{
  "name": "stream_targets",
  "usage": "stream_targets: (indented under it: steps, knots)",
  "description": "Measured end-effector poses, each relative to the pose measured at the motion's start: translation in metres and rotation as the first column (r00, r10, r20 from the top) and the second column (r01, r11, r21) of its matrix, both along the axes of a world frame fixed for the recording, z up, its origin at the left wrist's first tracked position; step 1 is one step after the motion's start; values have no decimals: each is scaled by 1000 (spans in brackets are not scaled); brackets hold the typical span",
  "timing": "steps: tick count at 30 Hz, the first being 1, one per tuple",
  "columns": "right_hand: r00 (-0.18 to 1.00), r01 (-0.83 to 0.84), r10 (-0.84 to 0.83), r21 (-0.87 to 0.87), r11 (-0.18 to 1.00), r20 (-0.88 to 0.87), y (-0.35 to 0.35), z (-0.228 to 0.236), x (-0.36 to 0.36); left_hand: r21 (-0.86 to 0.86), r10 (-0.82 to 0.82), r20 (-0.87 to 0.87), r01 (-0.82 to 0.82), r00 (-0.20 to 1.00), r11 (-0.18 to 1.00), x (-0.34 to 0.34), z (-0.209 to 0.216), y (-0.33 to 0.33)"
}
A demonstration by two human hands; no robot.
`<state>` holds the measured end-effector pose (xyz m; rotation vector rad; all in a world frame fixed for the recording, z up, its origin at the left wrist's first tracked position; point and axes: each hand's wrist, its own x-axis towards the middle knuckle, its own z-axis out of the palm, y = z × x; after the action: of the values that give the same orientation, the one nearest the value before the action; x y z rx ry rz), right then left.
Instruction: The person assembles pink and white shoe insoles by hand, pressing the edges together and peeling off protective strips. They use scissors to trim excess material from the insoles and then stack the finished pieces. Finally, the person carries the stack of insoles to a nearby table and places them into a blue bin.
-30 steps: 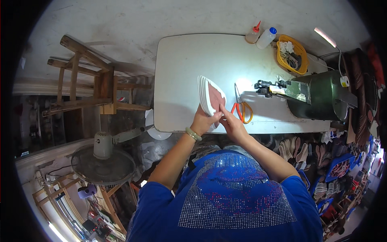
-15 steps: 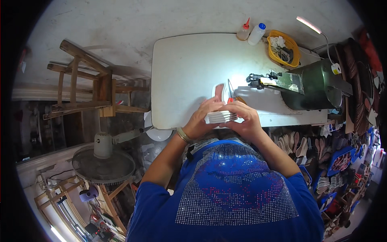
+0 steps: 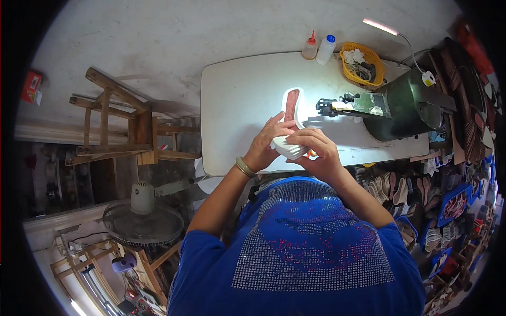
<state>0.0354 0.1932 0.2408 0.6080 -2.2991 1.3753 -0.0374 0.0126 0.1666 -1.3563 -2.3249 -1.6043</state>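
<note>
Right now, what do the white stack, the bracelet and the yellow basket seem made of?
White stack: perhaps foam or rubber, matte; smooth, even layers suggest it.
Bracelet: maybe polished stone, given its pale greenish sheen; glass or plastic is possible.
Basket: probably moulded plastic, lightly glossy, judging by its even yellow colour.

On counter (image 3: pixel 237 105), far edge: clear bottle (image 3: pixel 309 51) with red nozzle, just beside white bottle (image 3: pixel 326 53) with blue cap; next to the right, yellow basket (image 3: pixel 362 81) holding crumpled white material. At right end: dark green machine (image 3: pixel 403 113). Beyond: slim lit lamp (image 3: pixel 380 26) on curved stalk. Left of counter: wooden stool (image 3: pixel 147 129), with grey caged fan (image 3: pixel 143 224) nearby. Lower right: shoe soles (image 3: pixel 400 191) in rows.
</note>
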Motion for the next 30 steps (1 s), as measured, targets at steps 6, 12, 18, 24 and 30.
stream_targets:
  steps: [6, 12, 18, 24, 30]
  knots:
    - [992, -81, 85, -54, 995, 92, 12, 17, -5, 79, 85, -87, -78, 993, 994, -10, 14, 4]
    - [999, -28, 29, 58, 998, -15, 21, 34, -25, -25, -115, 160, 120, 980, 992, -29, 54, -3]
    - [947, 316, -272, -360, 878, 168, -3, 44, -29, 607, -546, 623, 94, 560, 789, -26, 54, 23]
    - [959, 283, -274, -143, 949, 77, -18, 50, -33, 902, -922, 375, -266, 93, 340, -29, 34, 65]
    - [939, 257, -48, -604, 754, 340, 14, 46, -38, 594, -759, 599, -495, -255, 634, -4, 19, 108]
